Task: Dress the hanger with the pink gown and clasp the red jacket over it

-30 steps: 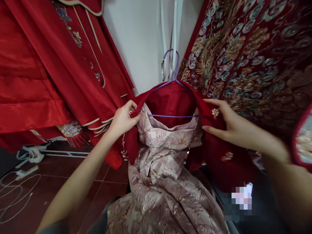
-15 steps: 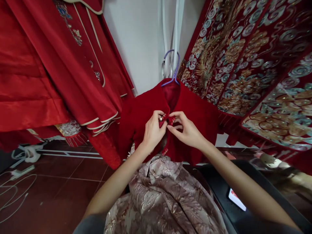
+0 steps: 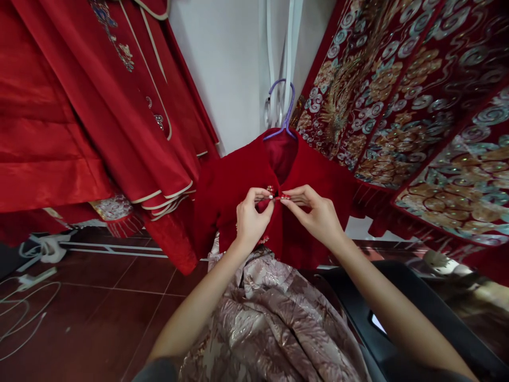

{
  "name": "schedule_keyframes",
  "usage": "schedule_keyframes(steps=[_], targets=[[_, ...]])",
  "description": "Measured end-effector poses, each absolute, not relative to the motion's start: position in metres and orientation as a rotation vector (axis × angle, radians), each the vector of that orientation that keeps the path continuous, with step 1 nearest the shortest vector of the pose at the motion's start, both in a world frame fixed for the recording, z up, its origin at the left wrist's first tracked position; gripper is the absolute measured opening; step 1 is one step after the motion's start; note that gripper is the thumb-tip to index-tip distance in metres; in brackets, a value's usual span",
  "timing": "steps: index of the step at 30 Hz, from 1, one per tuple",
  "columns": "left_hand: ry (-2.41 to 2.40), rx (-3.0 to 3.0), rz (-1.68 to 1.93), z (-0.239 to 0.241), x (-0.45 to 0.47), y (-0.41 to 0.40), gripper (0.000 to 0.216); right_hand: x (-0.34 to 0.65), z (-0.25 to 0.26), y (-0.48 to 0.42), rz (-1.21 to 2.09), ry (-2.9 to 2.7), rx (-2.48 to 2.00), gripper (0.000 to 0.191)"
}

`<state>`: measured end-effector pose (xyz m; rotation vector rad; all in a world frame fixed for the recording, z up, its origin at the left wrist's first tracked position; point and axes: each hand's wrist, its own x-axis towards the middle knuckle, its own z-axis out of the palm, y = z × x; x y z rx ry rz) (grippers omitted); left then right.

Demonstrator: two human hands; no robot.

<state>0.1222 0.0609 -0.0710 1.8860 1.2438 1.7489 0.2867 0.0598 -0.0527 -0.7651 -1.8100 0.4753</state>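
A short red jacket (image 3: pixel 236 178) hangs in front of me on a purple hanger (image 3: pixel 285 119), its collar parted to show the lining. My left hand (image 3: pixel 254 217) pinches a pearl button (image 3: pixel 271 197) at the jacket's front opening. Close beside it, my right hand (image 3: pixel 316 212) has thumb and fingertips closed on a small red fastener loop (image 3: pixel 284 197) of the other front edge. The two pinches nearly meet, and whether button and loop are joined is hidden by the fingertips. Another beaded fastener (image 3: pixel 270 188) shows just above the left fingers.
Shiny pinkish-brown patterned fabric (image 3: pixel 274 313) lies bunched below the jacket. Red garments (image 3: pixel 139 106) hang at left, embroidered ones (image 3: pixel 382 116) at right. A phone (image 3: pixel 377 322) rests on a black surface (image 3: pixel 350 297) under my right forearm. White cables (image 3: pixel 29 302) lie on the tiled floor.
Both hands have shifted slightly; the right hand moved a little right, its fingers now straighter and pressed together on the loop. The collar has opened a bit wider.
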Motion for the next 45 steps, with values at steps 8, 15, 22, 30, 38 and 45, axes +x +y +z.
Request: schedule_keyframes(steps=[8,15,22,30,38,45], targets=[[1.126,2.131,1.495,-0.054,0.109,0.061,0.016,0.286,-0.047,0.063,0.236,-1.882,-0.827,0.016],[1.091,2.600,1.159,-0.025,0.091,0.072,0.007,0.285,-0.044,0.070,0.167,-1.854,-0.778,0.014],[1.247,2.948,0.988,-0.017,0.094,0.075,0.007,0.281,-0.051,0.070,0.344,-1.728,-0.769,0.017],[1.118,2.962,0.959,-0.020,0.091,0.078,0.010,0.285,-0.048,0.074,0.574,-1.663,-0.815,0.034],[1.085,3.033,0.944,-0.022,0.093,0.080,0.014,0.289,-0.045,0.079,0.682,-1.694,-0.832,0.041],[1.078,2.657,1.189,-0.037,0.104,0.079,0.010,0.284,-0.060,0.088,0.881,-1.554,-0.658,0.040]])
